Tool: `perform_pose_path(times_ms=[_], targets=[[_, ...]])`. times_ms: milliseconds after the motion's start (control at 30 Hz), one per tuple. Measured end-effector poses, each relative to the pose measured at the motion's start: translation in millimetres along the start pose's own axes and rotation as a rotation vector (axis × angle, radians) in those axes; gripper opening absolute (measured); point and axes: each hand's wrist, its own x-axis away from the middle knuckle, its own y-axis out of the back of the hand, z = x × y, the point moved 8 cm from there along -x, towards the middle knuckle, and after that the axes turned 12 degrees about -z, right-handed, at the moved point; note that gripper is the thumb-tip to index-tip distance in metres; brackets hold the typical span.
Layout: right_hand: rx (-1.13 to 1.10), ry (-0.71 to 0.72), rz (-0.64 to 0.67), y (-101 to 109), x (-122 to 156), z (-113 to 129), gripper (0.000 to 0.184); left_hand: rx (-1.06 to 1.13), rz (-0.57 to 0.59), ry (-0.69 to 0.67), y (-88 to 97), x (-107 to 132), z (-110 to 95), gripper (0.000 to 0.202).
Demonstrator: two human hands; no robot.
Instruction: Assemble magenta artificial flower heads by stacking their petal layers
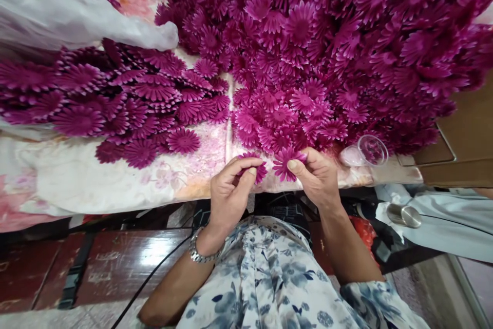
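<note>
Between the thumb and fingers of my left hand (231,190) is a magenta artificial flower head (260,171), partly hidden by the hand. My right hand (318,175) pinches another magenta flower head (284,163) by its right side, the thumb lying over the petals. The two flowers are held side by side with a small gap, just above the table's front edge. Behind both hands rises a large heap of loose magenta flower heads (300,62). To the left lies a lower pile of stacked flower heads (146,93).
A flowered cloth (115,180) covers the table. A clear plastic cup (372,150) lies beside the heap at the right, near a cardboard box (462,139). White plastic sheeting (77,11) hangs over the left pile. A metal cylinder (404,215) is at lower right.
</note>
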Motion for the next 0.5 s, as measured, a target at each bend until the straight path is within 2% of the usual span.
perform_pose_path(times_ms=[133,233,333,500], targets=[[-0.009,0.007,0.039,-6.3,3.0,4.4,0.030,-0.144,0.109,-0.200,-7.7,2.3,-25.3,0.015],[-0.034,-0.009,0.089,-13.1,5.8,6.2,0.031,-0.190,0.216,-0.287,-18.9,5.2,-35.0,0.013],[-0.090,-0.078,0.176,-22.2,10.6,1.8,0.032,-0.127,0.283,-0.268,-27.2,6.5,-32.7,0.005],[-0.193,-0.151,0.267,-28.2,16.8,-5.5,0.032,0.033,0.238,-0.075,-23.0,6.1,-10.7,0.007]])
